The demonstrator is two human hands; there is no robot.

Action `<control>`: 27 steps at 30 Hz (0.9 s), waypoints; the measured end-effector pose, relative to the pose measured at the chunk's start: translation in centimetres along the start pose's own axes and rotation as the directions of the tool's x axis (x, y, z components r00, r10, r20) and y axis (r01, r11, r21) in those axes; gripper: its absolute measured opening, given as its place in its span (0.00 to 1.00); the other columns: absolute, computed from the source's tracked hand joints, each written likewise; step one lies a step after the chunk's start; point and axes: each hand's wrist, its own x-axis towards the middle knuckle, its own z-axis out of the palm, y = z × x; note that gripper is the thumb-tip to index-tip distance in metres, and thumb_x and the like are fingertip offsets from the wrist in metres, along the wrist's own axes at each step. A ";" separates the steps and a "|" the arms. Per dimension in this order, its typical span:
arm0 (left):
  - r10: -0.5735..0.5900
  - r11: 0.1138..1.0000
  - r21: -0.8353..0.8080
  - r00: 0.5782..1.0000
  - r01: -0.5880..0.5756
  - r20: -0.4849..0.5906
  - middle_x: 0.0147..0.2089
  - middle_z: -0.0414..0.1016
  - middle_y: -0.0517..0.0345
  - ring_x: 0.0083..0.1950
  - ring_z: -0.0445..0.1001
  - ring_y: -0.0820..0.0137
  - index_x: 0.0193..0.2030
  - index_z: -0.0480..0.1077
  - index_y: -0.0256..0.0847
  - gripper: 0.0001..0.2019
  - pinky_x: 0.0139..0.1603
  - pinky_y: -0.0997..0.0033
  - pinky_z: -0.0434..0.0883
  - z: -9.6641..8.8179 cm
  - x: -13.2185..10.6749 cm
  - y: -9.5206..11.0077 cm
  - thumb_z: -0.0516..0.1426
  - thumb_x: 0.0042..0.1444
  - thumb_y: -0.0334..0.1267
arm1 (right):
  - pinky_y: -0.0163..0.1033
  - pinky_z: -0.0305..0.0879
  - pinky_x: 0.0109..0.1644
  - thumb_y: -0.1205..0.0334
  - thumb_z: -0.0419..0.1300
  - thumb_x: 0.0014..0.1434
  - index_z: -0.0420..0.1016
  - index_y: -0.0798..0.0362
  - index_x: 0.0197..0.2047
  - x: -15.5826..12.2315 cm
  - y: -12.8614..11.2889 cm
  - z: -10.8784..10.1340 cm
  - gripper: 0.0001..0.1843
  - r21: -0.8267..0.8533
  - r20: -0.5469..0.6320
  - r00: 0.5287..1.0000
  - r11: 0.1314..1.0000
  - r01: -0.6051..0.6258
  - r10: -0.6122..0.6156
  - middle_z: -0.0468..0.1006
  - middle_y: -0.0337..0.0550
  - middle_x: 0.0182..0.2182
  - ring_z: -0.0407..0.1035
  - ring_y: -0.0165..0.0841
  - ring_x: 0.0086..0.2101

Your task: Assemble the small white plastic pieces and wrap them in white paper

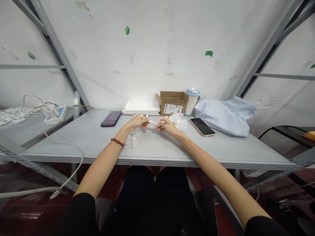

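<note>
Between my two hands, just above the grey table [157, 147], is a small translucent white piece [154, 123]. My left hand [138, 122] pinches its left end, with a beaded bracelet on that wrist. The fingertips of my right hand [168, 127] close on the right end. Several flat, rounded white pieces [134, 142] lie on the table below my left hand, some with thin cords. More white pieces [181, 125] are heaped behind and beside my right hand, which partly hides them. What the pieces are, I cannot make out.
At the back stand white trays [140, 108], an open cardboard box [173, 102] and a lidded cup [192, 102]. A phone [202, 127] and pale blue cloth [225, 114] lie right. A dark phone-like device [111, 118] lies left. A power strip [57, 114] and cable sit beyond the left edge.
</note>
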 end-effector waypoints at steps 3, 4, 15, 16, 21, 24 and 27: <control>-0.009 0.999 0.031 1.000 0.009 -0.009 0.22 0.71 0.57 0.24 0.69 0.74 0.24 0.73 0.33 0.21 0.29 0.71 0.68 0.1 0.0 -0.1 0.70 0.41 0.50 | 0.34 0.65 0.32 0.53 0.65 0.51 0.62 0.51 0.34 0.0 0.0 0.0 0.17 -0.008 0.000 1.000 1.000 -0.016 0.016 0.76 0.35 0.23 0.67 0.25 0.22; -0.008 0.999 0.037 1.000 0.008 -0.010 0.22 0.71 0.57 0.24 0.69 0.74 0.24 0.73 0.33 0.21 0.30 0.71 0.68 0.1 0.1 -0.2 0.70 0.40 0.51 | 0.34 0.65 0.32 0.52 0.65 0.52 0.62 0.51 0.35 0.0 0.0 0.0 0.17 -0.009 -0.003 1.000 1.000 -0.024 0.024 0.76 0.35 0.23 0.67 0.25 0.22; 0.118 0.993 -0.039 0.990 -0.115 0.076 0.31 0.76 0.54 0.34 0.75 0.70 0.34 0.75 0.34 0.19 0.41 0.65 0.72 -0.3 0.4 -0.7 0.71 0.39 0.44 | 0.34 0.65 0.31 0.53 0.60 0.59 0.62 0.51 0.36 0.0 -0.1 -0.1 0.12 0.002 0.005 0.998 0.998 -0.065 0.065 0.75 0.35 0.22 0.66 0.26 0.21; 0.121 0.992 -0.041 0.989 -0.118 0.085 0.32 0.77 0.54 0.35 0.75 0.70 0.35 0.75 0.34 0.18 0.42 0.65 0.72 -0.3 0.3 -0.6 0.71 0.40 0.42 | 0.34 0.65 0.31 0.53 0.59 0.60 0.62 0.51 0.37 0.0 -0.2 -0.1 0.11 0.002 0.003 0.998 0.998 -0.070 0.070 0.74 0.35 0.22 0.66 0.26 0.21; 0.119 0.992 -0.050 0.987 -0.114 0.110 0.35 0.77 0.55 0.36 0.75 0.70 0.35 0.75 0.36 0.18 0.46 0.64 0.71 -0.3 0.0 -0.4 0.71 0.37 0.37 | 0.34 0.65 0.30 0.53 0.58 0.60 0.62 0.51 0.37 0.1 -0.2 -0.1 0.11 0.010 0.005 0.996 0.996 -0.088 0.088 0.74 0.35 0.21 0.65 0.26 0.20; 0.131 0.990 -0.074 0.987 -0.124 0.095 0.34 0.77 0.54 0.36 0.75 0.69 0.34 0.76 0.35 0.17 0.45 0.63 0.72 -0.2 0.0 -0.3 0.71 0.37 0.40 | 0.34 0.65 0.30 0.54 0.58 0.60 0.62 0.51 0.37 0.2 -0.1 -0.1 0.11 0.018 0.005 0.996 0.996 -0.088 0.088 0.74 0.35 0.21 0.65 0.26 0.20; 0.114 0.991 -0.076 0.989 -0.107 0.093 0.32 0.75 0.54 0.35 0.74 0.70 0.32 0.76 0.34 0.17 0.44 0.63 0.72 -0.1 0.1 -0.3 0.71 0.39 0.43 | 0.34 0.65 0.30 0.53 0.59 0.59 0.62 0.51 0.37 0.2 -0.1 0.0 0.12 0.022 0.001 0.996 0.996 -0.091 0.091 0.74 0.35 0.21 0.65 0.26 0.20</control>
